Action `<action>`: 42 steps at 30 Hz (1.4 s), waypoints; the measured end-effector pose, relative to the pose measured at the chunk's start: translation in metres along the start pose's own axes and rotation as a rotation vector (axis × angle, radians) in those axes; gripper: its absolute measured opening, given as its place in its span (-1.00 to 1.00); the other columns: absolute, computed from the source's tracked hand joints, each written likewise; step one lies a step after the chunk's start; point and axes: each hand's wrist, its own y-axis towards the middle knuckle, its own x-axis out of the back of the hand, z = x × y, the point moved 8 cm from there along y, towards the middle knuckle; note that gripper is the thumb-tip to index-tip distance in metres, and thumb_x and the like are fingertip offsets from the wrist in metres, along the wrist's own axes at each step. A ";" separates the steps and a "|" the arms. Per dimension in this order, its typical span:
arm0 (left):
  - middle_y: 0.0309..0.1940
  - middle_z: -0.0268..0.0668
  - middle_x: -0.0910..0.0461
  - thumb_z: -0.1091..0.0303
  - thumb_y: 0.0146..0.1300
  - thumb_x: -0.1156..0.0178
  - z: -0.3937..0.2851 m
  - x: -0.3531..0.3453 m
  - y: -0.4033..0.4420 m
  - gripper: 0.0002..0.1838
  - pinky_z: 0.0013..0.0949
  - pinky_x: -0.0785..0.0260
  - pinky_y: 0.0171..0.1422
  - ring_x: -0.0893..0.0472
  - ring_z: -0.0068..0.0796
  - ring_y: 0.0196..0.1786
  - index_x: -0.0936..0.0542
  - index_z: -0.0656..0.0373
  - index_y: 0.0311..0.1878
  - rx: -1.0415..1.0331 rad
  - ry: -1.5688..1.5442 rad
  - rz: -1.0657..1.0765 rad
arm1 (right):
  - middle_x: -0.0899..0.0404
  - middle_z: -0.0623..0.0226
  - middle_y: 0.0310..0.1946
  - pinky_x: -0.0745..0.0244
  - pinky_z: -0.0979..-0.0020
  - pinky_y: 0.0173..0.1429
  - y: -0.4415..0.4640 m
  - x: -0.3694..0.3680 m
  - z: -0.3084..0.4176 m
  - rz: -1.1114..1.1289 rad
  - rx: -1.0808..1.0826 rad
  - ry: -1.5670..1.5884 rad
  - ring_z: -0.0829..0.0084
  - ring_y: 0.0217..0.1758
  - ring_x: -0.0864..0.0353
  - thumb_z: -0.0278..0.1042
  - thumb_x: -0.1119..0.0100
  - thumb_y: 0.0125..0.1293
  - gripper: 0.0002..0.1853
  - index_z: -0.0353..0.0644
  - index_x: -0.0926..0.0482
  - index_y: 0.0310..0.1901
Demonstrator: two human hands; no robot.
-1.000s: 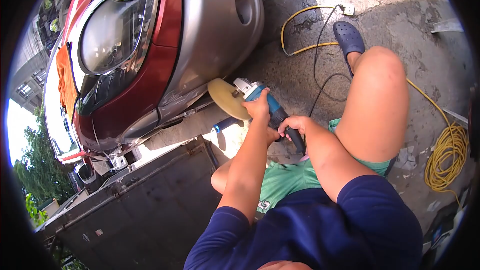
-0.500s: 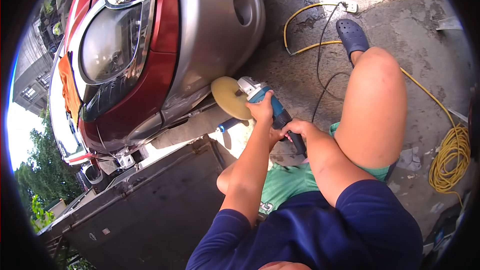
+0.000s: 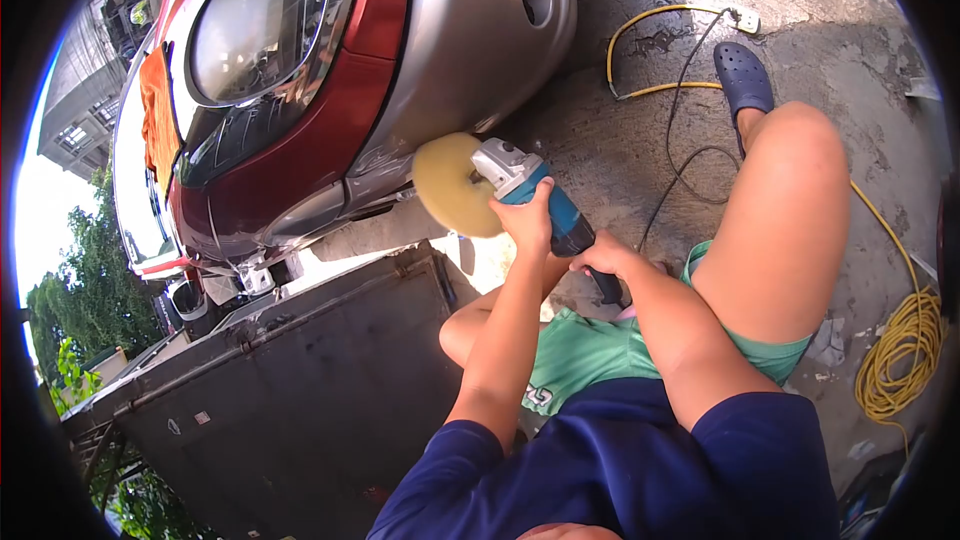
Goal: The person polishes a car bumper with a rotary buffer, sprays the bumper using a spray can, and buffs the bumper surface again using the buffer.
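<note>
Power tool: The power tool (image 3: 565,220) is in front of the person's bent legs, its yellow pad (image 3: 445,186) near the lower edge of the silver bumper (image 3: 468,50). Contact between pad and bumper cannot be confirmed.
Left hand: The left hand (image 3: 525,222) grasps the teal housing behind the grey head (image 3: 506,166), thumb across the top; most fingers are hidden. This forward grip likely supports the head and controls pad angle.
Right hand: The right hand (image 3: 607,254) grasps the rear end at the black handle (image 3: 606,287); finger position on any switch cannot be told. This grip likely steadies the tail against twisting.
Long axis: Diagonal in the view; handle toward the lap at lower right, head toward the car at upper left.
Pad direction: Crosswise to the housing; its outer face points left, away from the head.
Black cord: The black cord (image 3: 672,125) lies in loose curves leading to the white socket (image 3: 745,20); slack presumably allows tool movement.
Yellow cord: Surplus yellow cord (image 3: 898,352) is coiled at far right, well apart from the tool, probably to limit tangling.
</note>
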 end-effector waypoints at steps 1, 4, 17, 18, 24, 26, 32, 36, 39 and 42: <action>0.26 0.12 -0.55 0.23 0.02 -0.70 -0.006 0.007 -0.002 0.07 -0.10 -0.55 0.33 -0.63 -0.09 0.24 -0.24 0.43 0.48 -0.006 0.002 -0.018 | -0.71 0.25 -0.52 -0.54 0.30 -0.32 -0.004 -0.004 0.004 -0.001 0.008 -0.027 0.42 -0.50 -0.67 -0.52 -0.57 0.03 -0.83 -0.31 -0.69 -0.43; 0.20 0.04 -0.57 0.32 0.09 -0.67 -0.018 0.020 -0.003 -0.02 -0.13 -0.61 0.22 -0.65 -0.19 0.15 -0.26 0.39 0.46 -0.043 -0.072 -0.029 | -0.70 0.27 -0.52 -0.54 0.31 -0.34 -0.019 -0.007 0.024 -0.012 0.043 -0.108 0.44 -0.51 -0.66 -0.55 -0.56 0.06 -0.82 -0.32 -0.67 -0.42; 0.16 0.00 -0.60 0.29 0.12 -0.66 -0.067 0.067 -0.018 -0.11 -0.18 -0.59 0.23 -0.66 -0.25 0.10 -0.34 0.39 0.39 -0.009 -0.348 0.019 | -0.72 0.24 -0.55 -0.61 0.28 -0.26 -0.072 -0.032 0.071 -0.128 0.159 -0.328 0.38 -0.49 -0.73 -0.31 -0.61 0.00 -0.73 -0.31 -0.70 -0.47; 0.15 -0.01 -0.60 0.29 0.13 -0.66 -0.070 0.073 -0.018 -0.13 -0.20 -0.59 0.22 -0.66 -0.28 0.09 -0.35 0.39 0.38 -0.029 -0.356 0.015 | -0.73 0.22 -0.55 -0.63 0.27 -0.24 -0.077 -0.037 0.079 -0.127 0.186 -0.341 0.36 -0.49 -0.74 -0.28 -0.62 -0.01 -0.71 -0.33 -0.70 -0.46; 0.14 -0.04 -0.61 0.27 0.13 -0.65 -0.082 0.110 -0.013 -0.14 -0.19 -0.58 0.24 -0.66 -0.27 0.09 -0.37 0.35 0.39 -0.017 -0.354 0.016 | -0.80 -0.04 -0.35 -0.69 0.14 -0.05 -0.093 -0.061 0.098 -0.195 0.283 -0.462 0.06 -0.23 -0.86 -0.23 -0.63 -0.03 -0.61 -0.40 -0.75 -0.29; 0.16 -0.05 -0.60 0.24 0.14 -0.65 -0.085 0.119 -0.013 -0.13 -0.18 -0.56 0.27 -0.65 -0.26 0.11 -0.37 0.35 0.40 -0.010 -0.339 -0.023 | -0.81 -0.08 -0.28 -0.69 0.12 -0.01 -0.091 -0.066 0.098 -0.179 0.258 -0.470 0.03 -0.16 -0.86 -0.24 -0.61 -0.02 -0.61 -0.38 -0.76 -0.24; 0.16 -0.05 -0.60 0.21 0.17 -0.64 -0.083 0.129 -0.016 -0.15 -0.16 -0.54 0.31 -0.64 -0.27 0.13 -0.38 0.34 0.40 0.001 -0.399 0.010 | -0.82 -0.10 -0.25 -0.69 0.13 0.01 -0.089 -0.075 0.091 -0.190 0.245 -0.516 0.00 -0.13 -0.85 -0.25 -0.60 -0.02 -0.60 -0.36 -0.77 -0.20; 0.00 -0.09 -0.63 0.22 0.21 -0.57 -0.090 0.128 -0.012 -0.27 -0.16 -0.72 -0.07 -0.72 -0.28 -0.10 -0.44 0.29 0.33 -0.079 -0.434 0.021 | -0.81 -0.11 -0.26 -0.69 0.13 0.01 -0.100 -0.075 0.105 -0.196 0.265 -0.520 0.00 -0.14 -0.85 -0.26 -0.57 -0.02 -0.61 -0.36 -0.76 -0.20; -0.04 -0.11 -0.65 0.23 0.22 -0.55 -0.093 0.133 -0.012 -0.33 -0.18 -0.71 -0.09 -0.72 -0.30 -0.14 -0.47 0.29 0.30 -0.109 -0.439 -0.014 | -0.82 -0.13 -0.06 -0.69 0.11 0.24 -0.101 -0.078 0.109 -0.106 0.185 -0.542 -0.04 0.08 -0.83 -0.15 -0.52 0.01 -0.48 -0.34 -0.77 -0.04; 0.08 -0.08 -0.62 0.23 0.21 -0.59 -0.094 0.135 -0.014 -0.24 -0.18 -0.60 0.15 -0.66 -0.30 0.02 -0.42 0.32 0.36 -0.075 -0.451 0.031 | -0.83 -0.12 -0.08 -0.69 0.11 0.22 -0.097 -0.079 0.106 -0.095 0.202 -0.562 -0.05 0.07 -0.84 -0.15 -0.51 0.00 -0.49 -0.35 -0.77 -0.05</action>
